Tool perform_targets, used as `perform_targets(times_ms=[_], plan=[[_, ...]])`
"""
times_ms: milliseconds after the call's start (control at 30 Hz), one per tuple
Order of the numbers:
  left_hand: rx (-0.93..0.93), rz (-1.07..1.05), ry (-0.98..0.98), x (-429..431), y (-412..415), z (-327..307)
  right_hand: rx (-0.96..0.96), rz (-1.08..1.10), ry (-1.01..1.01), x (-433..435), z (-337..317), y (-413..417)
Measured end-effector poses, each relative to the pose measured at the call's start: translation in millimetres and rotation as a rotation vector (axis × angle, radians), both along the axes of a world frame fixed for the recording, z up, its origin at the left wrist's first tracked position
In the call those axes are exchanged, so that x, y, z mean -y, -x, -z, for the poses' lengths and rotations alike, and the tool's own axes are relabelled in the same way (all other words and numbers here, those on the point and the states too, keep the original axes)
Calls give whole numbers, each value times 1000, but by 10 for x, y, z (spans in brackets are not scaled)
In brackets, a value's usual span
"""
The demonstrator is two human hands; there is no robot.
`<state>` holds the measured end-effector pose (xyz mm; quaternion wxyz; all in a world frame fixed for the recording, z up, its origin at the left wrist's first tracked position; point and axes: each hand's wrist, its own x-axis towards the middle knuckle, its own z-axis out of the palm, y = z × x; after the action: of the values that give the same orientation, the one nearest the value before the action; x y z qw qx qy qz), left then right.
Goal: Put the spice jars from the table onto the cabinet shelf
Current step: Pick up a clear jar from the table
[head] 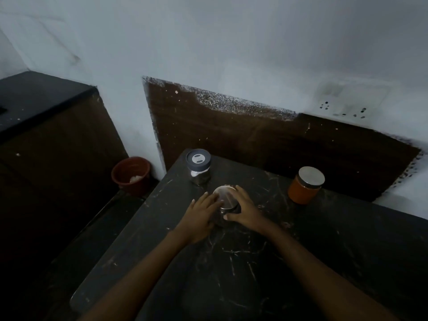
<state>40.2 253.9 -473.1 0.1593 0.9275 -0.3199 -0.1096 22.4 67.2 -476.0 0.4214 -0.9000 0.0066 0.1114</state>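
The right hand (244, 208) curls round the steel-lidded jar (225, 197), fingers on its far side and thumb at the near side. The left hand (202, 214) lies against the jar's left side with its fingers nearly straight, tips at the lid's edge. The jar stands upright on the table (231, 274), a dark stone top with pale veins and scratches. From it, a grey-lidded jar (198, 167) stands near at 11 o'clock, and an orange jar (305, 187) with a metal lid stands well apart at 3 o'clock. Behind the table a brown panel (254, 140) with a chipped upper edge covers the lower part of the white wall (231, 42). A socket plate (347, 103) sits at 2 o'clock. A reddish bucket (130, 174) stands on the floor at 9 o'clock, and a dark counter (34, 100) lies at 10 o'clock.
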Motion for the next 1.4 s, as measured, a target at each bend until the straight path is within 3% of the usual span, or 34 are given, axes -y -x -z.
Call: perform_targets(times_ms=[167,367,467,567,733,900,1033,1200,1400], plan=[[-28,-4,60,-29,27,80,105,168,-117,-94,153,23],[-65,52,42,-35,37,-65,82,185,-177,-25,17,93],[-81,115,133,22,130,-266,42,151,-270,168,-271,265],[-60,253,172,120,337,-527,-20,71,-357,437,-652,570],[28,407,202,433,799,-930,-20,128,-474,816,-1099,1189],[-65,474,372,744,1178,-1144,-32,233,-520,1071,-1248,1735],[-66,527,386,971,1373,-1243,-59,286,-585,1209,-1288,2079],[-11,534,348,1167,1554,-1312,14,245,-427,1418,-1366,2495],[18,547,251,1379,1759,-1285,-12,79,-72,1581,-1282,2903]])
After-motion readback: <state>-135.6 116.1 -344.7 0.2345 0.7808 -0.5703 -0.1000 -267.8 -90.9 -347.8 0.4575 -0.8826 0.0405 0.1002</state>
